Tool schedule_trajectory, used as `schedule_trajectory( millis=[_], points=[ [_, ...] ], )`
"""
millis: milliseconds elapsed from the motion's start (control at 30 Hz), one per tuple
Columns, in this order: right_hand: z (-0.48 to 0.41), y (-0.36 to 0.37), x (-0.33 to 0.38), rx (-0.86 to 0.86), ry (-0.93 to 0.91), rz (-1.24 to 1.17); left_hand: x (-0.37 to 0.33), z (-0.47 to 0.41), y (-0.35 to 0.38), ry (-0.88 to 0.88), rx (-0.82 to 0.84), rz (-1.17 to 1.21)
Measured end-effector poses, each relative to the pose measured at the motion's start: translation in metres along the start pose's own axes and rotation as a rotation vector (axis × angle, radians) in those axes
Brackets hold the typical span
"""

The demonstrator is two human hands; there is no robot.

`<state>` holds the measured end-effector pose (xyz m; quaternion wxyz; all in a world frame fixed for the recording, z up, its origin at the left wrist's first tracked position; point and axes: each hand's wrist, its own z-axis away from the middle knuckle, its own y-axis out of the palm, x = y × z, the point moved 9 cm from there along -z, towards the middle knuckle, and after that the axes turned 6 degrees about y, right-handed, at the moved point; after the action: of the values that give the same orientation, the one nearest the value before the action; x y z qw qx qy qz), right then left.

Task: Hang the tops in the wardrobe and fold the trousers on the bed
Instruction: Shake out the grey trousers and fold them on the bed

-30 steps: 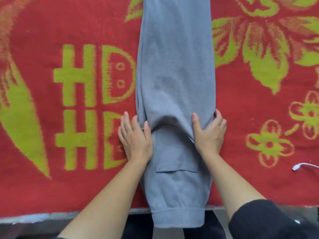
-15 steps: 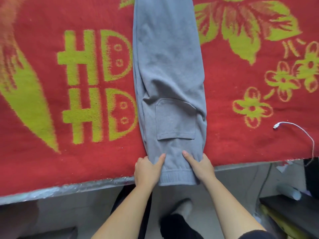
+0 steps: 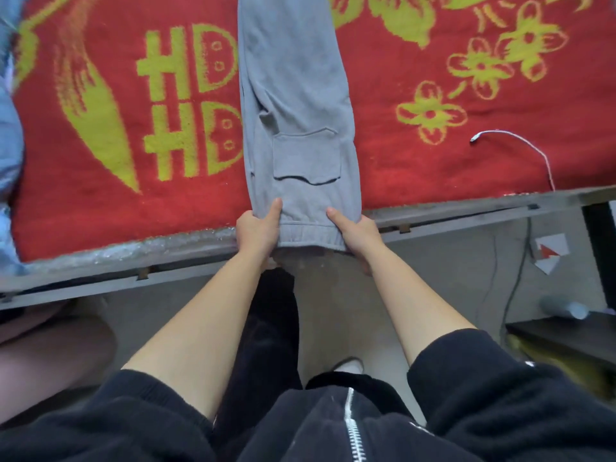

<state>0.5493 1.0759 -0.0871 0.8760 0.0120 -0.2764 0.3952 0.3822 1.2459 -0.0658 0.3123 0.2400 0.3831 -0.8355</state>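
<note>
Trousers: The grey trousers [image 3: 293, 95] are lying lengthwise across the bed, legs stacked into one narrow strip. A patch pocket [image 3: 306, 158] is facing up, and the elastic end [image 3: 310, 233] is hanging just over the bed's edge.
Left hand: The left hand [image 3: 258, 233] is pinching one corner of that end, thumb pressing on top.
Right hand: The right hand [image 3: 358, 236] is gripping the opposite corner the same way.
Why: The matched grip appears to be keeping the strip taut and square, likely for folding the end over.
Bed: A red blanket [image 3: 100, 211] patterned in yellow-green is serving as the folding surface.
Surroundings: A white cable [image 3: 520, 141] is trailing well to the right, while pale blue cloth [image 3: 8, 128] is lying at the left edge.
</note>
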Motion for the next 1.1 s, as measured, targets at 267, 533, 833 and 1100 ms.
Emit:
schedule_trajectory(
  millis=[267,533,833,1100],
  points=[
    [0.060,-0.035,-0.102,0.108,0.210,-0.092,0.086,0.098,0.021,-0.273,0.117,0.118],
    [0.011,-0.042,-0.016,0.046,0.040,-0.138,0.011,0.047,0.027,-0.241,0.209,0.348],
    [-0.070,-0.006,0.127,-0.004,-0.109,0.042,-0.092,-0.092,0.044,0.063,0.348,0.175],
    [-0.091,0.030,0.090,0.068,-0.351,1.253,-0.063,-0.096,0.086,0.559,0.659,-0.908]
  ],
)
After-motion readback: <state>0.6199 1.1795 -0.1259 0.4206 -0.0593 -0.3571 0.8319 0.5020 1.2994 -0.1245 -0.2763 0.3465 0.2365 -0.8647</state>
